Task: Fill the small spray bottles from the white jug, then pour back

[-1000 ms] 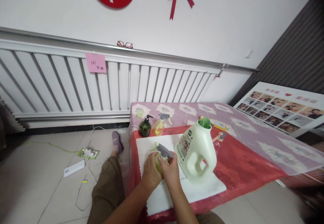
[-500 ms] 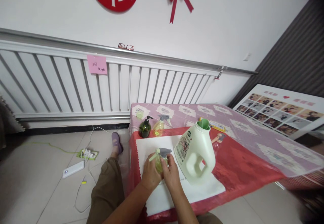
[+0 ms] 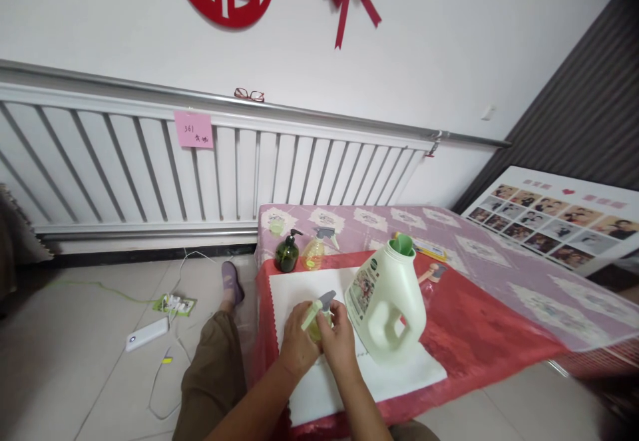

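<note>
Both hands are closed around a small yellowish spray bottle (image 3: 314,330) with a grey and pale green trigger head (image 3: 322,305). My left hand (image 3: 298,344) wraps the bottle from the left, and my right hand (image 3: 341,342) from the right with its thumb toward the neck. Much of the bottle is hidden by the fingers. Just right of my hands stands a large pale green detergent jug (image 3: 387,308), its mouth holding a green cup-like piece (image 3: 403,245). Under them lies a white cloth (image 3: 319,394).
Behind the cloth stand a dark green pump bottle (image 3: 286,255) and another yellow spray bottle (image 3: 313,253). A spray bottle with an orange-and-grey head (image 3: 433,273) lies beyond the jug. Red cloth (image 3: 479,324) covers the table's near part. A power strip (image 3: 174,304) and cables are on the floor.
The trigger head has turned, its pale green lever now pointing more toward me and downward. Both hands stay around the bottle in nearly the same place.
</note>
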The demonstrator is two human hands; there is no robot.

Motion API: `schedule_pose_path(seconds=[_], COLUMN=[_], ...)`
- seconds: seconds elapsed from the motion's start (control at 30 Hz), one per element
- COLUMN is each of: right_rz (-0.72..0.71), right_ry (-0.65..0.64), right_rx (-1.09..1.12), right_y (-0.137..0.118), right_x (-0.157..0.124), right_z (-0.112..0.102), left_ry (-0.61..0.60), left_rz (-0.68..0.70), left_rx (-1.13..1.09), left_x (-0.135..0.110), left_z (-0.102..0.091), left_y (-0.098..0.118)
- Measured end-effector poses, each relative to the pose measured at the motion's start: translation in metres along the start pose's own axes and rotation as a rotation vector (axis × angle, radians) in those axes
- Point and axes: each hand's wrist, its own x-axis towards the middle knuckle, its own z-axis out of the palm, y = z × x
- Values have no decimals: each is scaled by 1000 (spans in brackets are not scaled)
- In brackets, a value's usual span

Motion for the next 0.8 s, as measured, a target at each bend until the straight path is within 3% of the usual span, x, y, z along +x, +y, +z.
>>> schedule_pose_path(seconds=[0.17,0.4,0.8], right_rz=[-20,32,-12], right_ry=[-45,18,-97], right_rx=[10,37,59], right_y=[2,11,8], right_x=[-1,4,5], right_z=[-2,5,-5], left_ry=[19,4,28], left_rz=[4,27,-2], left_rx=[62,87,105], left_x=[-4,-4,-5], left_z=[0,2,7], left_y=[-2,-6,-8])
